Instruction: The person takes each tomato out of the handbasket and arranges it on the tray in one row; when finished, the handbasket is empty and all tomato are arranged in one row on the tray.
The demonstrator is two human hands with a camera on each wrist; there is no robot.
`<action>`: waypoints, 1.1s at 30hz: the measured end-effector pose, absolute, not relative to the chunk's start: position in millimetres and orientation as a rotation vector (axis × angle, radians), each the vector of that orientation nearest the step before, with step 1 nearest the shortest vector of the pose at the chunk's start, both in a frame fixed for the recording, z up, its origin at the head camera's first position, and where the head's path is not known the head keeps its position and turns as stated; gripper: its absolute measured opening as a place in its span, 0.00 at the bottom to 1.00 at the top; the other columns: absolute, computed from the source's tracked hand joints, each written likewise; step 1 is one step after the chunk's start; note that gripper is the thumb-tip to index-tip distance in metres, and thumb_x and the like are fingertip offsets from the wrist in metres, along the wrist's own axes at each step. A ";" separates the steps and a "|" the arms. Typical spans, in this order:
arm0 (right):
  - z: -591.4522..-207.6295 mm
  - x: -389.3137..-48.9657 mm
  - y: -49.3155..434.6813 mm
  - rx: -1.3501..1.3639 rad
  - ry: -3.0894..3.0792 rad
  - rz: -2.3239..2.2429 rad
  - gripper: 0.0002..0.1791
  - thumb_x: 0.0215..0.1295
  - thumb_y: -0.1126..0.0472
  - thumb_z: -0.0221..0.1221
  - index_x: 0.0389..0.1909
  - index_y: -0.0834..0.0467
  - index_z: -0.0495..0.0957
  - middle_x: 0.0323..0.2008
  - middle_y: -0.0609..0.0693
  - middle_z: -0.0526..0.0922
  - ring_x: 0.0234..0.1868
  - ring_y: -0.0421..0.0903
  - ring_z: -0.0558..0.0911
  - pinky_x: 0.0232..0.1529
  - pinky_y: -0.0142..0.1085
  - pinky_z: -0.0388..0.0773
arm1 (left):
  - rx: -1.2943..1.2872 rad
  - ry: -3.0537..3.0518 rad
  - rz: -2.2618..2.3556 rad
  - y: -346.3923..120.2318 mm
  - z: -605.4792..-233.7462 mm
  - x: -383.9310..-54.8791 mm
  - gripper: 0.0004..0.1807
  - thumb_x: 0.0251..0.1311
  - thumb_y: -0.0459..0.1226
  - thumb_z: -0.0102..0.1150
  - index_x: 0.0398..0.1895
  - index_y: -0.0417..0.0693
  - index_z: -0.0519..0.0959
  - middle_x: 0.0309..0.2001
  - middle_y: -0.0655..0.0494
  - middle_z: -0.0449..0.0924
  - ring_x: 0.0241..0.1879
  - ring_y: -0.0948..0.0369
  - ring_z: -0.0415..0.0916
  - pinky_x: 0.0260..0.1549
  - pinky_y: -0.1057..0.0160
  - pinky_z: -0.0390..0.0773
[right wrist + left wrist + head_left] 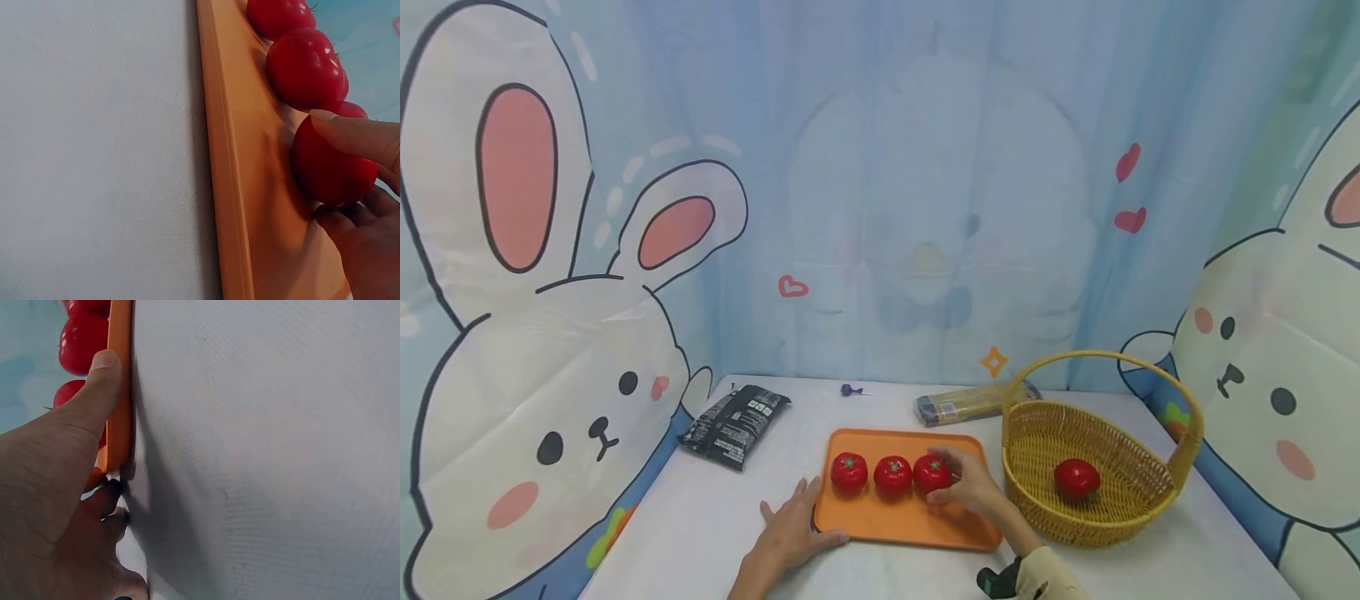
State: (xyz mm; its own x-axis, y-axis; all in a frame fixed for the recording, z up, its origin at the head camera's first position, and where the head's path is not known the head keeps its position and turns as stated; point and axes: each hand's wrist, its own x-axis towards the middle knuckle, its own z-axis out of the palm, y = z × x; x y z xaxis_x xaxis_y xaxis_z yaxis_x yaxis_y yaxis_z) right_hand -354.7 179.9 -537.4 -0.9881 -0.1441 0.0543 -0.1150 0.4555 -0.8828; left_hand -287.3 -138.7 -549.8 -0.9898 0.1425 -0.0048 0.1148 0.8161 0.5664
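Three red tomatoes with green tops stand in a row on an orange tray [917, 531]: a left one [848, 474], a middle one [892, 477] and a right one [932, 473]. My right hand [970, 483] grips the right tomato [331, 159], thumb on one side and fingers on the other, low over the tray. My left hand [790, 529] rests at the tray's near left corner. Its thumb lies straight along the tray's front wall [120, 434] in the left wrist view, the other fingers by the left side. Another red tomato [1077, 481] sits in a yellow woven basket [1093, 417].
The basket stands right of the tray, its tall handle arching up. Behind lie a black packet [735, 425], a small purple-handled tool [852, 390] and a long wrapped package [966, 405]. A white cloth [685, 525] covers the table; a printed curtain [880, 192] hangs behind.
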 end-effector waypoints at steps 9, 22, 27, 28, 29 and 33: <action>-538.2 -354.3 182.5 -0.170 2.660 -1.592 0.41 0.53 0.73 0.80 0.70 0.65 0.77 0.67 0.65 0.81 0.72 0.68 0.76 0.72 0.61 0.75 | 0.243 2.969 0.945 -138.0 -549.3 -285.2 0.58 0.52 0.57 0.83 0.80 0.38 0.67 0.77 0.33 0.69 0.79 0.33 0.61 0.66 0.09 0.37; -534.1 -351.7 184.7 -0.173 2.662 -1.599 0.42 0.52 0.73 0.81 0.70 0.68 0.76 0.68 0.67 0.81 0.72 0.69 0.76 0.71 0.60 0.76 | 0.238 2.945 0.953 -136.9 -549.7 -287.9 0.59 0.52 0.59 0.82 0.81 0.38 0.66 0.78 0.34 0.67 0.80 0.34 0.59 0.67 0.10 0.36; -510.3 -342.1 191.3 -0.316 2.678 -1.534 0.44 0.53 0.71 0.81 0.72 0.68 0.74 0.70 0.67 0.79 0.73 0.68 0.75 0.72 0.59 0.75 | 0.222 2.934 0.971 -138.7 -549.7 -285.9 0.59 0.52 0.59 0.82 0.81 0.39 0.66 0.78 0.34 0.67 0.80 0.34 0.59 0.67 0.10 0.35; -500.6 -338.9 195.8 -0.387 2.677 -1.502 0.44 0.54 0.70 0.81 0.72 0.68 0.73 0.70 0.67 0.78 0.73 0.68 0.75 0.72 0.60 0.74 | 0.221 2.936 0.969 -138.9 -549.8 -285.4 0.59 0.52 0.59 0.82 0.81 0.39 0.66 0.78 0.34 0.67 0.80 0.34 0.59 0.67 0.10 0.34; -489.3 -336.0 201.6 -0.480 2.681 -1.450 0.43 0.55 0.69 0.81 0.72 0.68 0.73 0.69 0.68 0.79 0.73 0.68 0.75 0.71 0.60 0.75 | 0.225 2.940 0.970 -138.9 -549.7 -284.9 0.59 0.52 0.58 0.82 0.81 0.38 0.67 0.78 0.34 0.68 0.80 0.34 0.59 0.67 0.10 0.34; -439.1 -328.2 239.6 -0.835 2.557 -1.311 0.38 0.62 0.64 0.78 0.71 0.70 0.74 0.67 0.68 0.81 0.70 0.70 0.78 0.70 0.62 0.76 | 0.211 2.934 0.958 -138.6 -548.6 -284.8 0.58 0.52 0.57 0.82 0.81 0.39 0.66 0.78 0.34 0.67 0.80 0.33 0.58 0.67 0.10 0.34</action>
State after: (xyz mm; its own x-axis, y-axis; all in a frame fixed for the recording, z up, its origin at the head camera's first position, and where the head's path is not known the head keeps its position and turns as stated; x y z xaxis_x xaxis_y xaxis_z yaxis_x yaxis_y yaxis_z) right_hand -328.2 239.6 -439.1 -0.8340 -0.5394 0.1165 -0.4095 0.4634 -0.7858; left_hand -284.8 -138.6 -548.6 -0.9896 0.1439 -0.0030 0.1144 0.7990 0.5904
